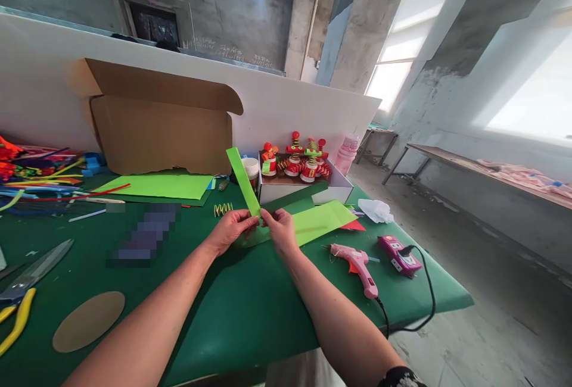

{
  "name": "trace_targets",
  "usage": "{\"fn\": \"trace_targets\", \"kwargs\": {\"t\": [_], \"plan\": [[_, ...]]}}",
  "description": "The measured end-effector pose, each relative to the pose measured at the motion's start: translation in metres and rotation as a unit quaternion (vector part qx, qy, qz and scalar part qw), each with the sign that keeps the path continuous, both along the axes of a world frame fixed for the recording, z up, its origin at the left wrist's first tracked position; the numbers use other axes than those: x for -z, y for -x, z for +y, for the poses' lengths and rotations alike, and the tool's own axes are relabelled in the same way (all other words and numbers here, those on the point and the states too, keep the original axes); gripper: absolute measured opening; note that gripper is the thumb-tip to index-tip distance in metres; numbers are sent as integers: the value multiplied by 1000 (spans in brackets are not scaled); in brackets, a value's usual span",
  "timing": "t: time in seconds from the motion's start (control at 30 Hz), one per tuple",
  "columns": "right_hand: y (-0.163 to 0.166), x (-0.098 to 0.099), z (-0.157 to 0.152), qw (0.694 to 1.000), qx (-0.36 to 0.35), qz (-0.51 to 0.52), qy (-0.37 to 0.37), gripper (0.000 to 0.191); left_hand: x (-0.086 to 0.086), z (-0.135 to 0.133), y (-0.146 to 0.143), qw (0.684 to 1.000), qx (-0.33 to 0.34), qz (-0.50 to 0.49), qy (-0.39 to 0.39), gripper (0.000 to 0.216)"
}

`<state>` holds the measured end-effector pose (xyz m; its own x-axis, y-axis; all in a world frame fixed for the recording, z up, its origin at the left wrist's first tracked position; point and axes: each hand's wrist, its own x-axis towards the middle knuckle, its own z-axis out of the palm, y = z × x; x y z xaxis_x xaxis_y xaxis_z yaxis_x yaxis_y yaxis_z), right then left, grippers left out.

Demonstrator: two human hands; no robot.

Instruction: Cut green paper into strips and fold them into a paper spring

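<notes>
My left hand and my right hand meet over the middle of the table, fingers pinched. Between them they grip the joined ends of two paper strips. A light green strip rises to the upper left from the pinch, and a dark green strip slants to the upper right. The joint itself is partly hidden by fingertips. Behind my right hand lies a light green paper piece. A folded yellow-green paper spring sits just beyond my left hand.
A pink glue gun and a purple power strip with a looping cord lie right. Left are scissors, a cardboard oval and colourful pipe cleaners. Behind stand a cardboard box and a white box of paper-spring figures.
</notes>
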<state>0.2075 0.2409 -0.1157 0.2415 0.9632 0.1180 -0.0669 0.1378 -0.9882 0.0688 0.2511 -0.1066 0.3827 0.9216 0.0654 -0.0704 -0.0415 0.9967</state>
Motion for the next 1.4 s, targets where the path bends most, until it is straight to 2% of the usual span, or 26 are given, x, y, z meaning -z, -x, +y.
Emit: {"fn": "trace_targets", "kwargs": {"t": [0.27,0.57,0.73,0.9,1.0,1.07,1.13,1.4], "plan": [[0,4,3,1000,6,-6,-15,42,3,1,-5,999,-33,-14,3,41],[-4,4,3,996,6,-85,-12,43,1,4,-1,993,-93,-66,18,43],[-1,3,0,998,-25,-51,-16,39,2,3,-4,989,-115,-92,21,42],[-1,3,0,999,-24,-15,-18,37,2,0,-9,987,-114,-107,47,47],[-2,2,-1,996,-84,38,-17,33,0,0,-7,985,-116,-113,55,47],[-3,3,0,985,-140,103,5,31,-2,0,-4,985,-112,-117,59,46],[-3,4,1,972,-166,161,32,33,-3,0,-2,986,-103,-119,62,45],[-2,15,7,971,-144,182,57,37,-8,-4,-3,990,-79,-104,56,39]]}}
